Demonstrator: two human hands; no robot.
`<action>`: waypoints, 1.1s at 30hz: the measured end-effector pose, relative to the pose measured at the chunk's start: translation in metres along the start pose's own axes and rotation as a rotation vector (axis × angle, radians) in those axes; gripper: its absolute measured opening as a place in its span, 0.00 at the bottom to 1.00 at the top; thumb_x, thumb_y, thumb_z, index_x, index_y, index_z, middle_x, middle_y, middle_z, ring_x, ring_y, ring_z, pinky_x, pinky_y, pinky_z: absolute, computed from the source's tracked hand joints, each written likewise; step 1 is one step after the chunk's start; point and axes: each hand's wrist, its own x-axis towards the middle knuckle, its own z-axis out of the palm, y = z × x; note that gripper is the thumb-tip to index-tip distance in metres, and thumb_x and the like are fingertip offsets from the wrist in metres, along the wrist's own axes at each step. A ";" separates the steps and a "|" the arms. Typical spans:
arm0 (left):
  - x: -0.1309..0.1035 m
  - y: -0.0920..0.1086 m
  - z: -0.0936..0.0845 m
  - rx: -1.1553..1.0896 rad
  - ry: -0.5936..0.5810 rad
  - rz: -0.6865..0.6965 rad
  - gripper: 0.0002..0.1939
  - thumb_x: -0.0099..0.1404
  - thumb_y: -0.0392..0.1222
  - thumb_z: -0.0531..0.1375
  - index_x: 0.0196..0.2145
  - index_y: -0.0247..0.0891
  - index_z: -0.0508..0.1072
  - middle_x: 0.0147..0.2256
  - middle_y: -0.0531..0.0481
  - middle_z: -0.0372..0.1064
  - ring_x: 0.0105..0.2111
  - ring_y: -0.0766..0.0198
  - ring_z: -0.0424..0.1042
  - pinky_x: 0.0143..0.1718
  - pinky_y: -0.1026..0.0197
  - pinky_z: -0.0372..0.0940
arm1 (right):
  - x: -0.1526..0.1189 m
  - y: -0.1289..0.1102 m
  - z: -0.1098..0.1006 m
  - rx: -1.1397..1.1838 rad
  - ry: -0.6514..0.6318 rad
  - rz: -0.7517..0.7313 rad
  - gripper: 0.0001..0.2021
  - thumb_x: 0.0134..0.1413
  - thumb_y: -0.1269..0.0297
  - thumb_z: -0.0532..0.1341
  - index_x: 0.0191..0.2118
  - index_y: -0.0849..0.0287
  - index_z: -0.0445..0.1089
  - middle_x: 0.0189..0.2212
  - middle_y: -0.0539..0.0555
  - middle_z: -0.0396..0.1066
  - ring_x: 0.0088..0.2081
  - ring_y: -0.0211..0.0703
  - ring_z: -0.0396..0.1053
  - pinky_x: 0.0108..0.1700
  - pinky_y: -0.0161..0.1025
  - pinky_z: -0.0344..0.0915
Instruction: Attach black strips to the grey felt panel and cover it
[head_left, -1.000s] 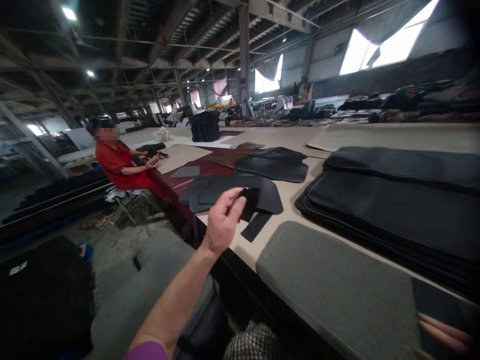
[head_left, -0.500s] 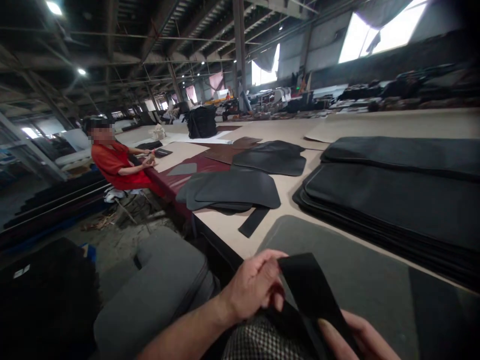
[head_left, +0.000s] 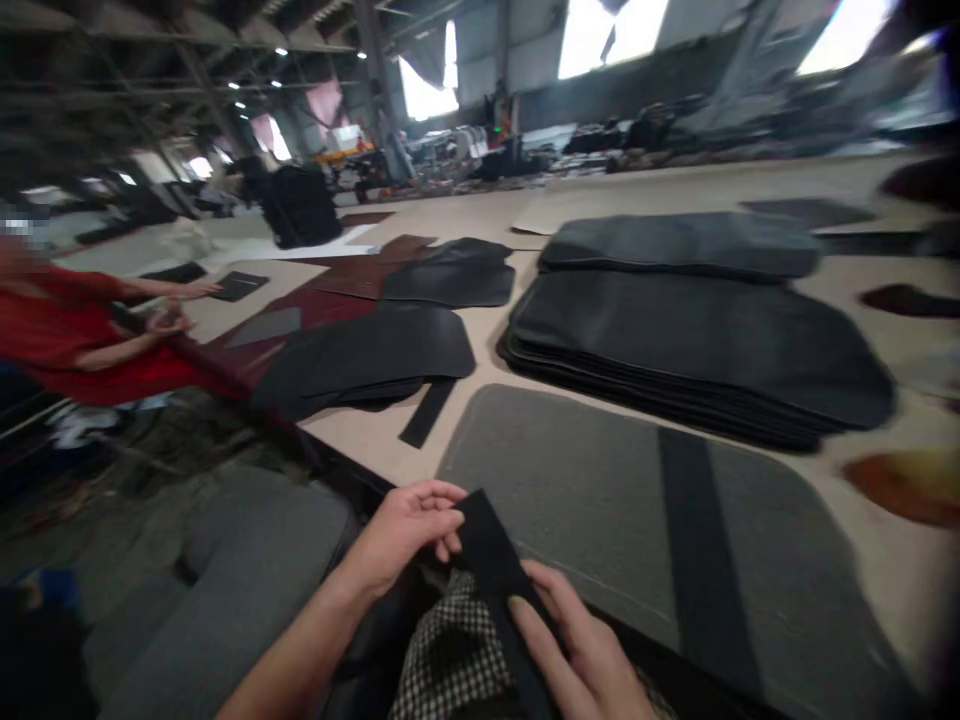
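black strip [head_left: 491, 560] unmarked, both hands [head_left: 405, 530] gripping.

Daylight pours in from tall blown-out windows [head_left: 611, 30] at the far wall, glaring white, while small ceiling lamps [head_left: 259, 82] dot the dim left side of the hall. The whole view is smeared by motion blur, worst at the right and left edges, where wide-angle distortion also bends lines. The broad tan worktable [head_left: 892, 560] is evenly lit with soft, faint shadows.
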 end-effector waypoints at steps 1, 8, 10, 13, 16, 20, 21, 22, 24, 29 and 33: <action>0.005 0.002 -0.003 0.052 -0.009 -0.016 0.21 0.60 0.50 0.70 0.45 0.33 0.75 0.25 0.51 0.74 0.22 0.70 0.68 0.26 0.67 0.63 | -0.001 -0.001 -0.001 -0.021 0.008 -0.023 0.18 0.72 0.52 0.53 0.60 0.51 0.67 0.50 0.57 0.76 0.49 0.49 0.77 0.52 0.43 0.74; 0.075 0.030 -0.010 0.509 -0.076 0.104 0.18 0.67 0.57 0.63 0.42 0.40 0.76 0.29 0.53 0.72 0.26 0.66 0.65 0.28 0.64 0.57 | -0.005 0.001 -0.007 -0.112 0.034 0.032 0.20 0.73 0.59 0.48 0.66 0.52 0.53 0.37 0.51 0.70 0.35 0.43 0.71 0.39 0.42 0.69; 0.101 0.036 0.000 0.666 -0.086 0.257 0.16 0.69 0.56 0.61 0.40 0.41 0.77 0.33 0.52 0.73 0.31 0.64 0.68 0.32 0.63 0.60 | -0.003 -0.001 -0.009 -0.090 0.046 0.042 0.18 0.72 0.60 0.49 0.64 0.52 0.54 0.33 0.49 0.66 0.32 0.41 0.66 0.35 0.40 0.64; 0.143 0.039 0.016 0.878 -0.118 0.523 0.13 0.72 0.52 0.57 0.38 0.41 0.76 0.39 0.51 0.74 0.39 0.60 0.71 0.41 0.60 0.63 | 0.007 -0.004 -0.012 -0.054 0.090 0.053 0.16 0.70 0.63 0.51 0.61 0.53 0.56 0.31 0.46 0.61 0.31 0.39 0.63 0.34 0.38 0.60; 0.184 0.038 0.030 1.035 -0.149 0.709 0.11 0.73 0.48 0.56 0.39 0.41 0.74 0.39 0.49 0.73 0.42 0.58 0.71 0.46 0.58 0.63 | 0.020 -0.006 -0.018 -0.003 0.142 0.072 0.14 0.69 0.64 0.53 0.57 0.53 0.58 0.28 0.44 0.58 0.28 0.37 0.60 0.32 0.35 0.57; 0.226 0.038 0.043 1.195 -0.155 0.813 0.10 0.75 0.45 0.55 0.41 0.40 0.74 0.40 0.47 0.72 0.44 0.57 0.70 0.49 0.56 0.63 | 0.039 -0.007 -0.026 0.167 0.137 0.179 0.10 0.69 0.61 0.56 0.53 0.53 0.58 0.27 0.42 0.58 0.22 0.34 0.62 0.24 0.31 0.58; 0.234 0.038 0.046 1.228 -0.149 0.826 0.10 0.75 0.45 0.55 0.41 0.41 0.74 0.40 0.46 0.72 0.44 0.56 0.69 0.49 0.56 0.63 | 0.044 -0.007 -0.028 0.215 0.128 0.206 0.10 0.69 0.59 0.56 0.52 0.53 0.58 0.27 0.41 0.58 0.21 0.34 0.64 0.22 0.31 0.58; 0.241 0.039 0.047 1.255 -0.145 0.840 0.11 0.75 0.45 0.55 0.41 0.41 0.74 0.40 0.46 0.71 0.45 0.56 0.69 0.49 0.56 0.63 | 0.048 -0.007 -0.029 0.251 0.121 0.225 0.10 0.69 0.58 0.56 0.51 0.53 0.58 0.27 0.41 0.59 0.20 0.34 0.67 0.21 0.30 0.58; 0.253 0.040 0.050 1.291 -0.150 0.871 0.11 0.75 0.46 0.55 0.41 0.40 0.75 0.41 0.46 0.71 0.45 0.56 0.69 0.49 0.56 0.63 | 0.056 -0.006 -0.032 0.278 0.112 0.235 0.10 0.69 0.57 0.56 0.50 0.53 0.57 0.26 0.40 0.60 0.21 0.36 0.71 0.20 0.29 0.57; 0.272 0.039 0.050 1.378 -0.167 0.908 0.12 0.76 0.46 0.55 0.43 0.40 0.76 0.41 0.45 0.72 0.45 0.55 0.68 0.47 0.56 0.62 | 0.067 -0.002 -0.032 0.228 0.100 0.205 0.08 0.69 0.59 0.56 0.48 0.54 0.57 0.25 0.40 0.60 0.21 0.36 0.73 0.20 0.28 0.56; 0.279 0.038 0.050 1.416 -0.171 0.911 0.12 0.76 0.46 0.55 0.43 0.41 0.77 0.41 0.45 0.71 0.43 0.55 0.67 0.45 0.56 0.61 | 0.072 0.005 -0.029 0.223 0.092 0.206 0.08 0.69 0.59 0.56 0.49 0.54 0.58 0.27 0.41 0.63 0.23 0.36 0.75 0.20 0.28 0.57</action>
